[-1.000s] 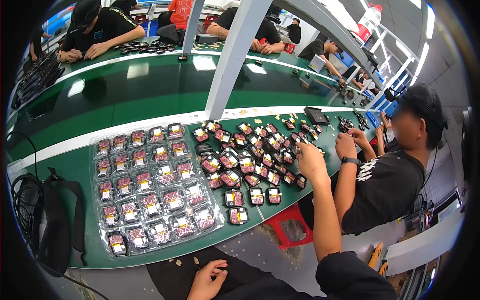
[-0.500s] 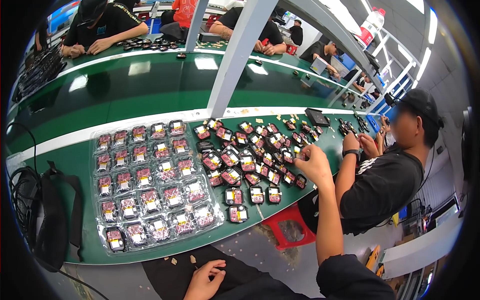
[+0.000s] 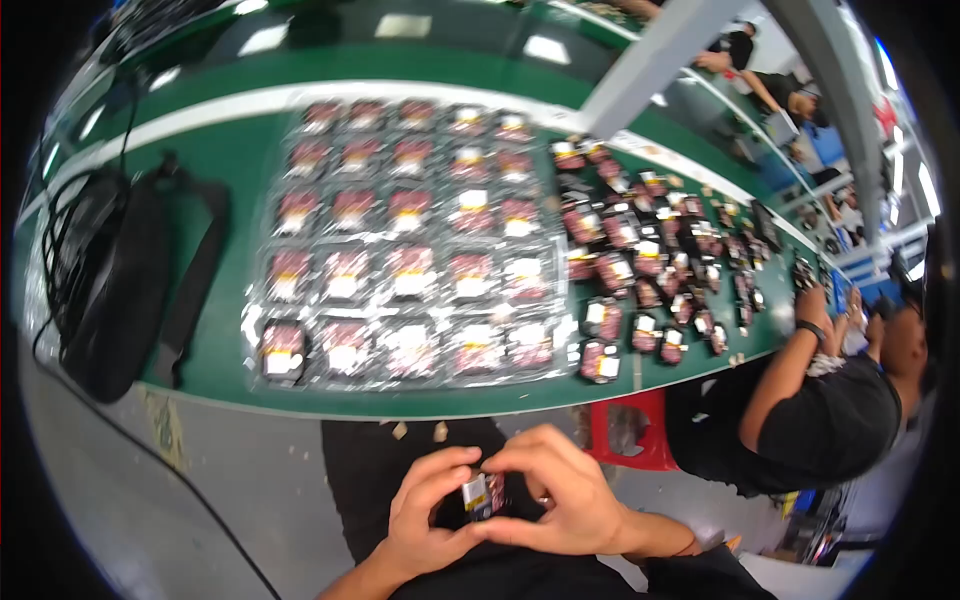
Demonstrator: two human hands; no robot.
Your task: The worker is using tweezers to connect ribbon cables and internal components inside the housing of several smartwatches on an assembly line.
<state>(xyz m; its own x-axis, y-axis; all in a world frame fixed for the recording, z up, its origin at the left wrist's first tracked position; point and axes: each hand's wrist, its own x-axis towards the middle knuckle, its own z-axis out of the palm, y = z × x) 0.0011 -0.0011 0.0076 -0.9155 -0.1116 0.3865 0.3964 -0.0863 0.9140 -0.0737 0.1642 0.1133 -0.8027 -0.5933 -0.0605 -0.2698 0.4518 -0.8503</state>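
My left hand (image 3: 425, 510) and my right hand (image 3: 555, 495) meet over my lap below the table edge. Together they pinch a small dark part with a white and yellow label (image 3: 480, 493). On the green table (image 3: 210, 150) above lies a clear plastic tray (image 3: 400, 245) with rows of the same small red and black parts. Several loose parts (image 3: 640, 270) are scattered to the right of the tray.
A black bag with a strap and cables (image 3: 110, 270) lies at the table's left end. A co-worker in a black shirt (image 3: 830, 420) sits at the right, one hand on the table. A red stool (image 3: 635, 430) stands under the table edge. A grey post (image 3: 650, 60) rises behind.
My right hand has come back from the loose parts on the table down to my lap and joined the left hand on a small part. My view has tilted down and left.
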